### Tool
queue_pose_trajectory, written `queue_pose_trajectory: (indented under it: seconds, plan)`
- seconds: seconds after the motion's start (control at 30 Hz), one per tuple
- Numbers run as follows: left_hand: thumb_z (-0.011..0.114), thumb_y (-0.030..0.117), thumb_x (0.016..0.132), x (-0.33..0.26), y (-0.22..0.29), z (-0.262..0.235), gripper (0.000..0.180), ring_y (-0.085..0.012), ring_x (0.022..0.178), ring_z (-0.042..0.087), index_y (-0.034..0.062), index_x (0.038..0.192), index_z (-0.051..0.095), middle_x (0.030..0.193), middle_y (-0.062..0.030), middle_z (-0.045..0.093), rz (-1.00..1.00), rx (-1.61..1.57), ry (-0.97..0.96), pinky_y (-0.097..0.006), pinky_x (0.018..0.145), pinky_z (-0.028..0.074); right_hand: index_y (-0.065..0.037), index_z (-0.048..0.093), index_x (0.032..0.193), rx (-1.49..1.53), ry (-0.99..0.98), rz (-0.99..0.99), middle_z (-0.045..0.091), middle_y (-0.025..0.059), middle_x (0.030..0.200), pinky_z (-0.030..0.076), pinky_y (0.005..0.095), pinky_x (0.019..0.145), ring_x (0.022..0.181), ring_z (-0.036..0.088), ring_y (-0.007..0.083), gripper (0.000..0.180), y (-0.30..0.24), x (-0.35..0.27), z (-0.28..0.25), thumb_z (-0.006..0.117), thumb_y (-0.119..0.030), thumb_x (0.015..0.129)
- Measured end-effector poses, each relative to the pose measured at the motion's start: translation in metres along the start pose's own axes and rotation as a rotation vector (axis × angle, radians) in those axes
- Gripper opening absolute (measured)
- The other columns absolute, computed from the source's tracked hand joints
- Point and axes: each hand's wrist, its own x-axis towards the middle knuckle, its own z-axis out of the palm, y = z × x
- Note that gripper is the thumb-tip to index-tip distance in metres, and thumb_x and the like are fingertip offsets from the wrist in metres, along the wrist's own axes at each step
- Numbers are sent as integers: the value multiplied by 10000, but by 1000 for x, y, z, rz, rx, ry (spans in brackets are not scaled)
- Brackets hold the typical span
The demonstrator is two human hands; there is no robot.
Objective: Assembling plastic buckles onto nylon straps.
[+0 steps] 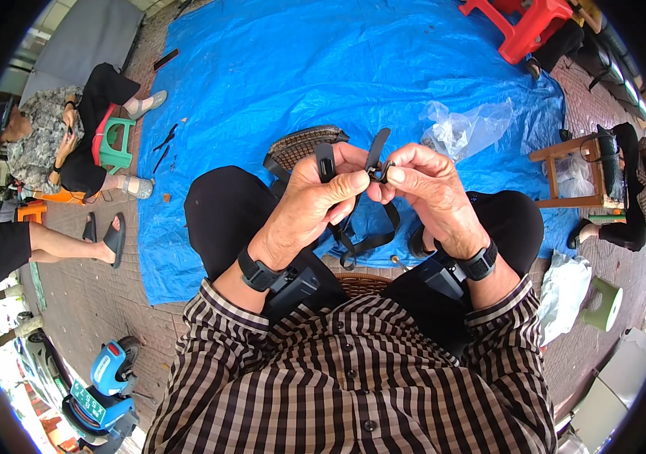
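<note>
In front of my lap, my left hand (304,200) and my right hand (440,200) come together at the fingertips on a black strap (378,147). Thumbs and forefingers of both pinch it where a small dark ring or buckle shows, partly hidden by the fingers. A flat black strap end (324,160) sticks up between my left fingers. Below the hands, a length of black strap (383,240) hangs in a loop. Just beyond my left hand lies a brown patterned bag (304,142) with a black edge, partly covered by that hand.
A blue tarp (262,68) covers the ground ahead, with a clear plastic bag (474,132) on it. Black strips (163,147) lie near its left edge. A seated person (47,144) is at left; a wooden stool (576,170) and red stool (520,30) stand at right.
</note>
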Motion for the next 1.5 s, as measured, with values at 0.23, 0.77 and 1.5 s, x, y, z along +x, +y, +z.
queue_pose_trajectory:
  seconds: [0.23, 0.77, 1.5]
  plan:
    - [607, 164, 863, -2, 6, -3, 208, -25, 468, 414, 4, 987, 563, 776, -90, 630, 52, -44, 33, -162, 399, 292, -1, 613, 824, -474, -36, -359, 628, 58, 790, 457, 254, 663, 686, 570, 124, 73, -2, -8, 7, 664, -31, 782]
    - [623, 162, 854, -2, 4, -8, 171, -36, 464, 437, 13, 892, 549, 709, -24, 551, 50, -32, 24, -172, 396, 323, 6, 615, 828, -703, -84, -634, 634, 102, 804, 480, 275, 656, 721, 605, 173, 152, 2, -6, 10, 690, 52, 703]
    - [586, 198, 841, -1, 8, 3, 181, -33, 544, 449, 29, 783, 615, 611, 6, 499, -127, 436, 38, -183, 444, 275, 1, 623, 819, -725, -168, -325, 586, 47, 751, 431, 251, 612, 681, 535, 115, 66, -13, -6, 4, 652, 11, 761]
